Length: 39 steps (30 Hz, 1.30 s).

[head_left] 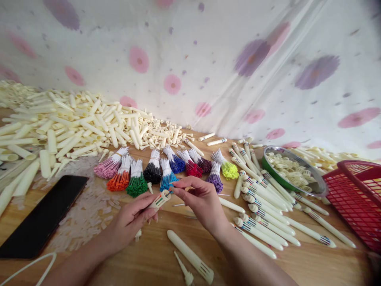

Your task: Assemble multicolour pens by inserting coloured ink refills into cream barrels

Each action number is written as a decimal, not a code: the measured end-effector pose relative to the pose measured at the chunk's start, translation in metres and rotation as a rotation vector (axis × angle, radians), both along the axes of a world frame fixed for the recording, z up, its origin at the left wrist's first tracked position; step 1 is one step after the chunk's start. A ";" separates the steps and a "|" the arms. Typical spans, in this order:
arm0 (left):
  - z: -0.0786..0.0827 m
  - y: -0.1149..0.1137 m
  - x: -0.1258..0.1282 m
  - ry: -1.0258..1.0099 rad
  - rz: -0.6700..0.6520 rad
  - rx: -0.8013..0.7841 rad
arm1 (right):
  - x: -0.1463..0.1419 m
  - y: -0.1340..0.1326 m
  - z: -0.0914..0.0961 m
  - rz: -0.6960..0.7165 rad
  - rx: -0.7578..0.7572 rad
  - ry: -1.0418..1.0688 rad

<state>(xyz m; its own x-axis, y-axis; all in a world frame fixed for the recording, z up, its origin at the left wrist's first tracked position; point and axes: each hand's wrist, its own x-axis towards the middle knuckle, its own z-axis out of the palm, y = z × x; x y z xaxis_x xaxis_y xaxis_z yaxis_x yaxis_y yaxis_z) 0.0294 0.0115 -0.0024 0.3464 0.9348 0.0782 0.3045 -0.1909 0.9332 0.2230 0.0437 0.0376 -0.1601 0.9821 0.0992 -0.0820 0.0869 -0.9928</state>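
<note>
In my left hand (133, 218) is a short cream slotted pen barrel piece (161, 200), with coloured strips showing in its slots and its open end facing my right hand. The fingers of my right hand (202, 204) pinch a small blue pen refill piece (170, 192) at that open end; its far part is hidden inside the barrel. Just beyond my hands stand rubber-banded bundles of coloured refills, among them a green bundle (137, 184), a light blue bundle (167, 178) and a purple bundle (214, 182). Nearer me lie a cream pen barrel (190, 254) and a pointed cream piece (183, 268).
At the left lie a heap of cream tubes (74, 123), a black phone (44, 214) and clear plastic bits (86, 210). Rows of multicolour pens (264, 206) lie at right, near a green-sided bowl (269, 174) of cream parts and a red basket (354, 198). A flowered curtain (190, 51) hangs behind.
</note>
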 end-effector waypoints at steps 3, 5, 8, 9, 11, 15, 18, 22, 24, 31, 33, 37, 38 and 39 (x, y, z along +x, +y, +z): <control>-0.005 0.000 -0.002 -0.013 0.021 0.048 | 0.000 0.001 -0.003 0.056 0.026 -0.082; -0.007 0.000 -0.004 -0.015 0.018 0.072 | 0.000 0.001 -0.004 0.099 -0.004 -0.102; -0.009 0.000 -0.006 -0.013 0.006 0.097 | -0.001 0.002 -0.004 0.140 -0.083 -0.076; -0.010 0.000 -0.006 -0.011 0.004 0.102 | -0.001 0.002 -0.004 0.145 -0.105 -0.059; -0.010 -0.001 -0.007 -0.009 0.004 0.110 | -0.001 0.003 -0.004 0.159 -0.152 -0.022; -0.010 -0.001 -0.007 -0.013 0.019 0.091 | 0.001 0.004 -0.003 0.182 -0.233 0.040; -0.011 -0.002 -0.007 -0.018 0.057 0.075 | 0.000 0.003 -0.002 0.179 -0.221 0.033; -0.012 -0.001 -0.008 -0.020 0.069 0.087 | -0.002 0.000 -0.004 0.189 -0.149 -0.035; -0.012 0.000 -0.008 -0.019 0.054 0.101 | -0.001 0.000 -0.004 0.203 -0.083 -0.090; -0.010 0.001 -0.010 0.003 0.040 0.120 | 0.009 0.003 0.000 0.313 0.034 -0.200; -0.010 0.001 -0.010 0.009 0.040 0.120 | 0.010 0.004 -0.001 0.323 0.026 -0.209; -0.009 0.000 -0.010 0.023 0.026 0.105 | 0.010 0.002 -0.001 0.301 0.067 -0.272; -0.009 0.000 -0.009 0.023 0.023 0.107 | 0.010 0.002 0.000 0.298 0.083 -0.296; -0.009 0.000 -0.009 0.023 0.018 0.111 | 0.010 0.001 0.001 0.298 0.097 -0.319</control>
<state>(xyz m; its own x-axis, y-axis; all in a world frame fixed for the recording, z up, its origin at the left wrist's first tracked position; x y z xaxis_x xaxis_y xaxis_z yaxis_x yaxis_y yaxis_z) 0.0205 0.0116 -0.0113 0.3322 0.9271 0.1736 0.3301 -0.2867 0.8993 0.2329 0.0448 0.0386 -0.4726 0.8769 0.0882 0.1915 0.1998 -0.9609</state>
